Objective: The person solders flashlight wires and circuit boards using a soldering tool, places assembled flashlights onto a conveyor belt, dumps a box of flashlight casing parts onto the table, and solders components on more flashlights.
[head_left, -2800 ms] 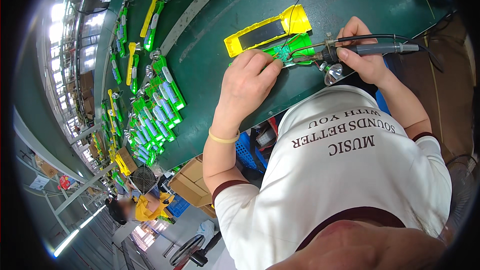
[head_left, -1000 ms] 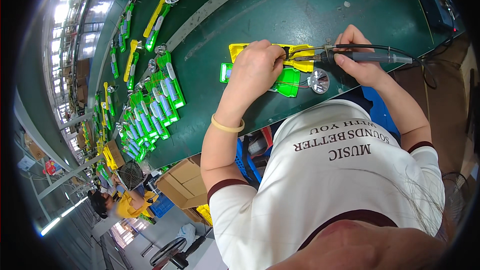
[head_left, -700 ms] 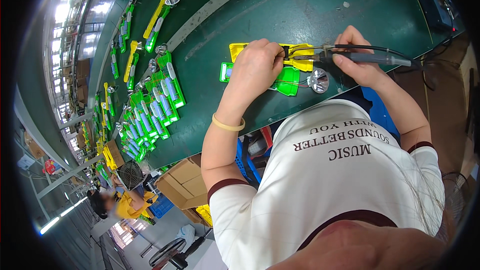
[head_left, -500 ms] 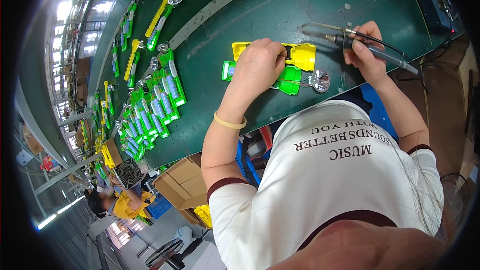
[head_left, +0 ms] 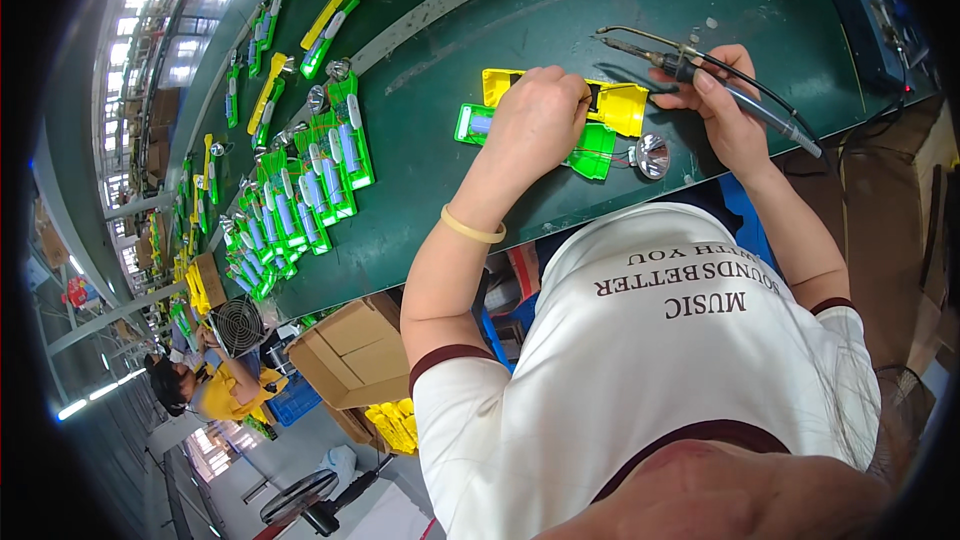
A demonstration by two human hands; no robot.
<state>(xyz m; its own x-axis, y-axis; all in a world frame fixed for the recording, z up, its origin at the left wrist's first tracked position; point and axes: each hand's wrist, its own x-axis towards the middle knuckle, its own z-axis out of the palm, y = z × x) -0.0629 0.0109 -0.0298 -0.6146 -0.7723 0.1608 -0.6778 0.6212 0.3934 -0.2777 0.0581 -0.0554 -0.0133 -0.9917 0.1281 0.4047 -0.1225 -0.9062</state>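
Crowding the left of the green worktable [head_left: 430,155], green flashlight housings [head_left: 300,195] fitted with blue cells lie in slanting rows. Next, the left hand [head_left: 545,112] reaches across an open green half-shell [head_left: 592,162] to a yellow half-shell [head_left: 624,110] lying just beyond it, fingers bunched; whether they pinch anything, I cannot tell. A silvery reflector [head_left: 652,156] sits beside the green half-shell's right end. Farther right, the right hand [head_left: 728,110] grips a soldering iron [head_left: 682,67], its tip clear of both half-shells.
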